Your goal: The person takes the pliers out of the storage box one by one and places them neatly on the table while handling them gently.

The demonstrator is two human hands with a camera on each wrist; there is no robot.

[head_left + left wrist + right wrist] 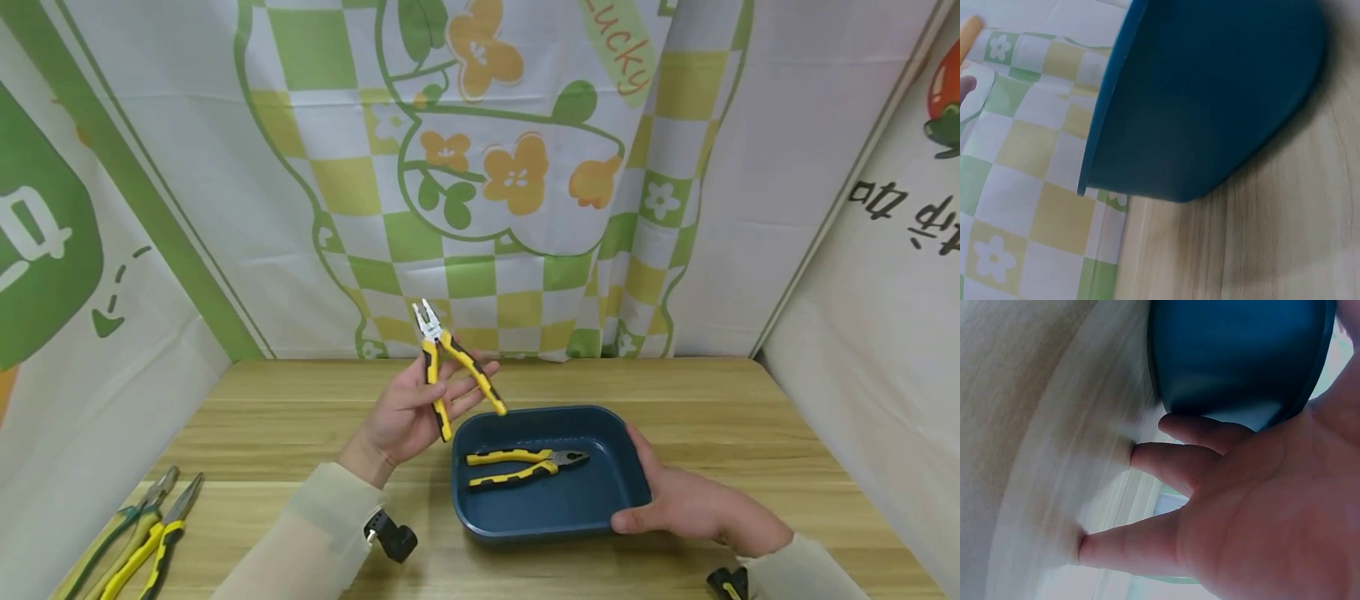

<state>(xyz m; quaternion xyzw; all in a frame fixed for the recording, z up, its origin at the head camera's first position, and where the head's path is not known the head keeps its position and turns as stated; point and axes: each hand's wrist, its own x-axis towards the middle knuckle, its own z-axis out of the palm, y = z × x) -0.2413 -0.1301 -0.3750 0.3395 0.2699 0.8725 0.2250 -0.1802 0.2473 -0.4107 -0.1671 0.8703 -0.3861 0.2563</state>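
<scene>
My left hand [405, 410] holds silver-headed combination pliers [431, 327] raised at the back left of a dark blue tub [551, 533]. The thumb crosses one yellow-and-black handle, the fingers spread behind, and the pliers' handles stand apart. Inside the tub lies another pair of combination pliers [512, 480], dark-headed, its handles pointing left. My right hand [675, 500] grips the tub's right end, thumb at the near corner and a finger along the far one. In the right wrist view, other fingertips [1088, 549] touch the table beside the tub. The left wrist view shows the tub's outer wall [1197, 94].
At the front left of the wooden table [300, 392] lie green-handled pliers [120, 533] and yellow-and-black long-nose pliers [161, 542], side by side. Behind the table hangs a checked curtain [465, 275]. Printed cloth [862, 333] closes off the sides.
</scene>
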